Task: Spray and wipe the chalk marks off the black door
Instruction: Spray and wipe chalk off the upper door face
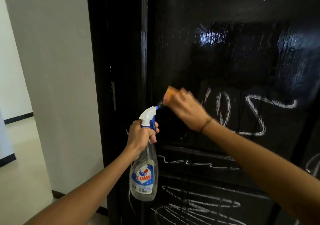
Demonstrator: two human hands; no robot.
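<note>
The glossy black door [225, 55] fills the right of the view, its upper panel wet and shiny. White chalk marks [256, 113] cover the middle panel, and more scribbles run across the lower panels. My left hand [141, 136] grips the neck of a clear spray bottle [144, 172] with a white and blue trigger head, nozzle pointing at the door. My right hand [185, 108], blurred, holds an orange sponge [170, 94] against the door just left of the chalk marks.
The black door frame [117, 68] stands left of the door, beside a white wall [57, 86]. Further left an opening shows a light floor [19, 134] with a dark skirting strip.
</note>
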